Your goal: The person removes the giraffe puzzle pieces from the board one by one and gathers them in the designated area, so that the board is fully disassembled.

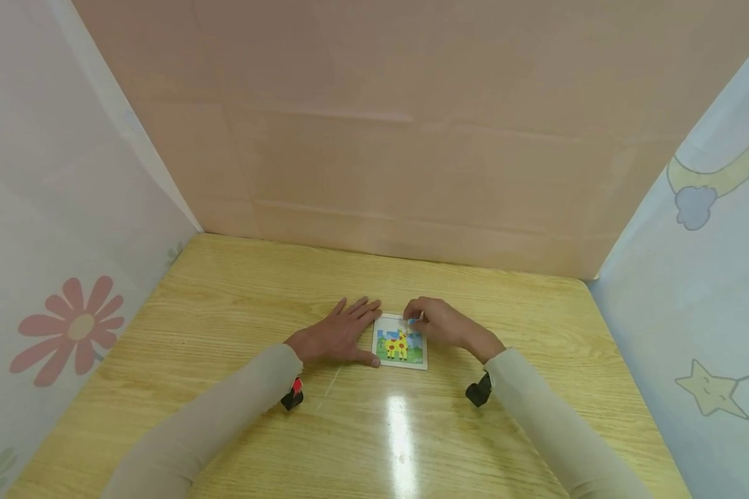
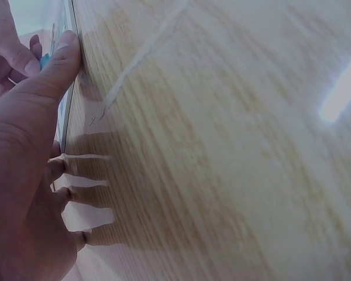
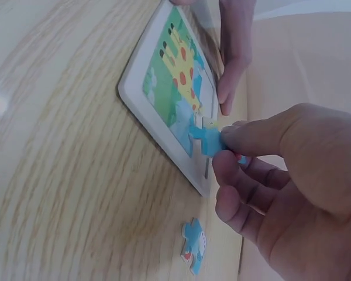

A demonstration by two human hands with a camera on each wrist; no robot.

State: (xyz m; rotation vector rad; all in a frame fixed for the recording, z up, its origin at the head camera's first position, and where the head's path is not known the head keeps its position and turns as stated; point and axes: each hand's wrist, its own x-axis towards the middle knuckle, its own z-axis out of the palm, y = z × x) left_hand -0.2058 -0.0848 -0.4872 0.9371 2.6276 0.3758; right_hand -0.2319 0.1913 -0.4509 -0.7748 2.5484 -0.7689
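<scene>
A small giraffe jigsaw puzzle (image 1: 399, 351) in a white frame (image 3: 141, 107) lies flat on the table. My left hand (image 1: 343, 335) rests at the frame's left side, fingers spread, with the thumb at the near corner and fingertips by the far one. Over the puzzle's upper right part, my right hand (image 1: 444, 324) pinches a blue puzzle piece (image 3: 210, 140) between thumb and fingers. That piece overlaps the giraffe's head area in the right wrist view. A bit of red and blue shows behind the right fingers, mostly hidden by them.
A loose blue puzzle piece (image 3: 193, 246) lies on the wooden table (image 1: 237, 277) beside the frame, near the right hand. A brown panel (image 1: 399, 173) stands along the table's back edge. Printed white sheets (image 1: 69, 208) close off both sides.
</scene>
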